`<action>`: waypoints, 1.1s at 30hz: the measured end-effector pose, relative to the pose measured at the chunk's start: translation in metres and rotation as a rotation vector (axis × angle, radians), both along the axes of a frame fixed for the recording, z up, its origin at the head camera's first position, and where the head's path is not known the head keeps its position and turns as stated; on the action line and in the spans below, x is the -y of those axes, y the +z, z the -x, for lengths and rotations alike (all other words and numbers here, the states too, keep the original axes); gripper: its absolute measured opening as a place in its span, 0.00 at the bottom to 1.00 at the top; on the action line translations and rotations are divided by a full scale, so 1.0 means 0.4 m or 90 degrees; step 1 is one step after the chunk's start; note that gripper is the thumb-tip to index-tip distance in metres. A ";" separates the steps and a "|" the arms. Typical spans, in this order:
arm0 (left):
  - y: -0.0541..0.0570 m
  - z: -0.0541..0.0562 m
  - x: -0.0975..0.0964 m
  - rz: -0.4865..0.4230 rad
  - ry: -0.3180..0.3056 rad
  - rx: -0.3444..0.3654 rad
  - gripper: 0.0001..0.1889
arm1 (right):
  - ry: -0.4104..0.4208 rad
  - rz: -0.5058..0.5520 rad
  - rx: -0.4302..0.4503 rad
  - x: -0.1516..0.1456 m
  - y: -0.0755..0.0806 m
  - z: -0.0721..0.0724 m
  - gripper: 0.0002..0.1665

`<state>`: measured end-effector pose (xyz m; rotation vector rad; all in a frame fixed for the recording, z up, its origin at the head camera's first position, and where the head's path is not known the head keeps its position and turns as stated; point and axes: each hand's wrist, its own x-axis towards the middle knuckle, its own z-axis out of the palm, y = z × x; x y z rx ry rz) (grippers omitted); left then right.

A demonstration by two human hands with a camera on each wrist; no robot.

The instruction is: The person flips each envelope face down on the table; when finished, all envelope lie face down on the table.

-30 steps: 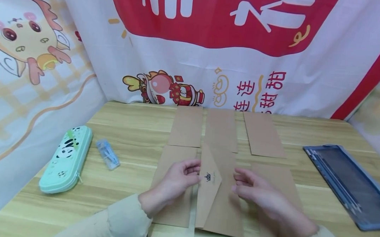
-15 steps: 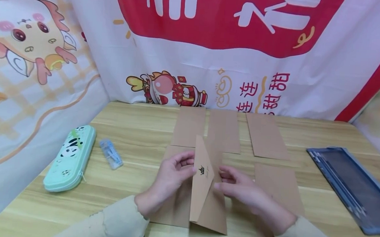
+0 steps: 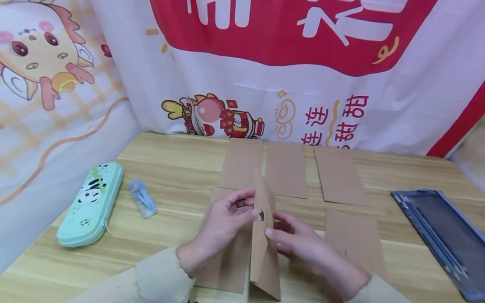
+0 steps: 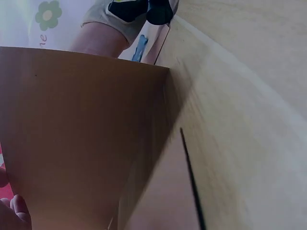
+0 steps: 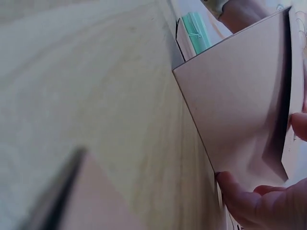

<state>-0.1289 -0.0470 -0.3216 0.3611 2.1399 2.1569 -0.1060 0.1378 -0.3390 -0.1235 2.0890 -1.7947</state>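
A brown kraft envelope (image 3: 258, 256) stands tilted on its long edge over the middle of the table. Its pointed flap carries a small black crown print. My left hand (image 3: 223, 220) pinches the left, folded edge between thumb and fingers. My right hand (image 3: 305, 242) holds the other side, thumb on the flap and fingers behind. In the right wrist view the envelope (image 5: 235, 91) shows a dark gap under its flap, with right-hand fingers (image 5: 259, 206) at its edge. The left wrist view shows its plain back (image 4: 81, 129), which bows slightly.
Three flat kraft envelopes, one of them the middle envelope (image 3: 286, 169), lie along the back. Another envelope (image 3: 225, 259) is under my left hand, and one more (image 3: 356, 238) lies at right. A mint panda pencil case (image 3: 90, 203), small clear-blue box (image 3: 142, 198) and dark blue mesh pouch (image 3: 437, 241) flank them.
The envelope has gone from lying nearly flat to standing steeply, its right side lifted and brought left. My right hand has moved left with it, its thumb now over the flap.
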 end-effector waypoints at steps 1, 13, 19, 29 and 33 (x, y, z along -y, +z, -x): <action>0.002 0.000 -0.004 0.001 -0.007 -0.006 0.24 | 0.003 0.006 0.003 0.000 -0.001 0.000 0.42; 0.023 0.007 -0.058 0.022 -0.068 -0.069 0.21 | -0.066 -0.029 -0.044 -0.009 0.012 -0.013 0.37; 0.021 0.007 -0.080 0.042 -0.093 -0.089 0.18 | -0.044 -0.004 -0.124 -0.019 0.020 -0.021 0.34; -0.055 0.000 -0.108 -0.024 -0.062 -0.027 0.15 | -0.072 0.060 -0.102 -0.010 0.023 -0.031 0.34; -0.069 -0.001 -0.128 -0.081 -0.048 0.041 0.16 | -0.152 0.062 -0.060 0.002 0.011 -0.031 0.35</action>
